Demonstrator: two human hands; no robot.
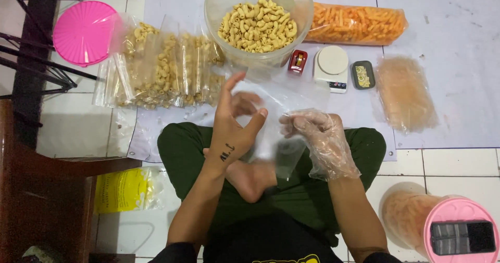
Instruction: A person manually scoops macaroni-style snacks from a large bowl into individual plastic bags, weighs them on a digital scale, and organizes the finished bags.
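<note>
I sit cross-legged on the floor. My bare left hand point(233, 123) and my right hand point(322, 140), which wears a thin clear plastic glove, hold an empty clear plastic bag point(284, 107) between them above my lap. The left fingers are spread at the bag's left edge; the right fingers pinch its right side. Just beyond the bag stands a large clear tub point(259, 21) filled with beige curled macaroni snacks.
Several filled clear snack bags point(161, 67) lie at the left beside a pink lid point(83, 31). A long bag of orange sticks point(357, 24), a small white scale point(332, 67), a red sealer point(297, 61), a pale bag point(405, 92) and a pink-lidded jar point(448, 232) lie at the right.
</note>
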